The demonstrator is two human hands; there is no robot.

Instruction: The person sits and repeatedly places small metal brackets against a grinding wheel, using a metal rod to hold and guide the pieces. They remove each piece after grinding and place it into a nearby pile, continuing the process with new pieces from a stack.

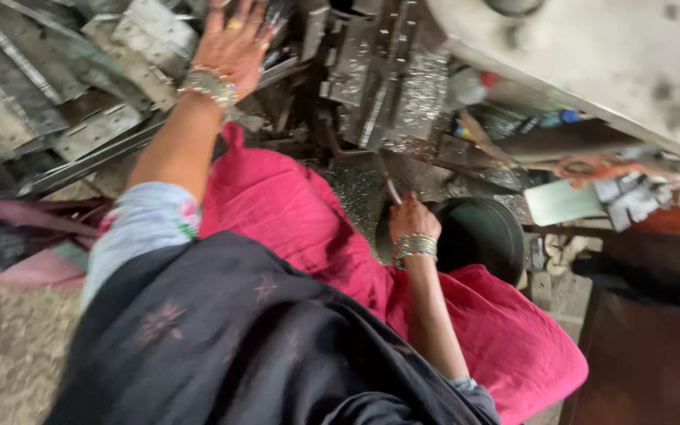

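My left hand (234, 39) is stretched far forward with fingers spread, over a heap of flat grey metal plates (96, 86) at the upper left. Bangles ring that wrist and a ring shows on one finger. My right hand (412, 216) is closed around a thin light stick-like tool (393, 191), at the rim of a dark round bowl (482, 232). Bangles circle this wrist too. Pink cloth (293, 212) covers my knees below both arms, with a dark shawl (222, 338) nearer the camera. The picture is blurred.
Perforated metal pieces and shiny shavings (387, 86) lie ahead of the bowl. A large pale machine body (592, 55) fills the upper right. A white card (560, 201) and orange objects (592, 167) lie at the right. A dark brown panel (647, 362) stands lower right.
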